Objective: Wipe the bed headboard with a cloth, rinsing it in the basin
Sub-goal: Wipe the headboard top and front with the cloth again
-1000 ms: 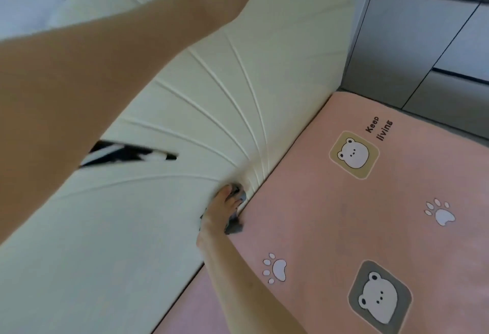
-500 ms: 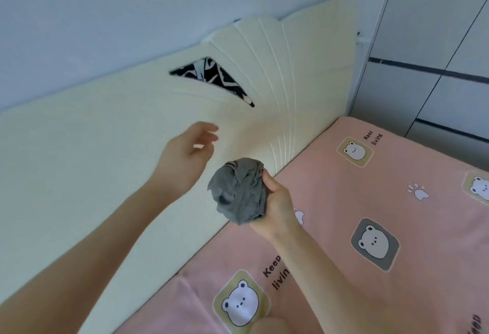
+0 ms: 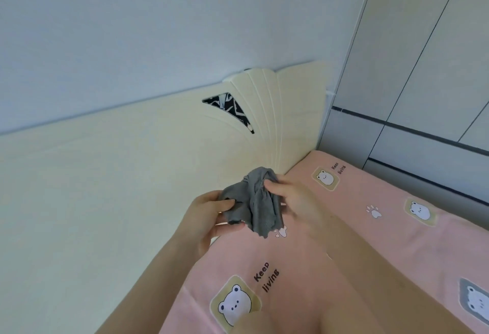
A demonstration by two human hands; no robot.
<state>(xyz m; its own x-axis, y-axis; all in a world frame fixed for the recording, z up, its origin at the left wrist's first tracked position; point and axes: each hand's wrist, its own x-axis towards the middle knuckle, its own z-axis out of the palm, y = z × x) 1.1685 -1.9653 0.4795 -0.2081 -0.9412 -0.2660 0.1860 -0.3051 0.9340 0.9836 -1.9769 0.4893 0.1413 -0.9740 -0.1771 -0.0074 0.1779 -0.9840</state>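
Observation:
A crumpled grey cloth (image 3: 255, 201) hangs between both hands, just above the edge of the bed. My left hand (image 3: 209, 217) pinches its left side with thumb and fingers. My right hand (image 3: 293, 198) grips its right side. Behind them the cream padded headboard (image 3: 105, 188) runs along the wall, with fan-shaped ribs at its right end and a black-and-white patterned wedge (image 3: 230, 108) set into it. The cloth is apart from the headboard. No basin is in view.
A pink bedsheet (image 3: 357, 241) with bear and paw prints covers the mattress at the lower right. Grey-white wardrobe doors (image 3: 423, 82) stand at the bed's far right side. A pale blue wall (image 3: 158, 29) rises above the headboard.
My right hand lifted the cloth off the bottom of the headboard and raised it. My left hand came down from high on the headboard and took hold of the cloth's left side.

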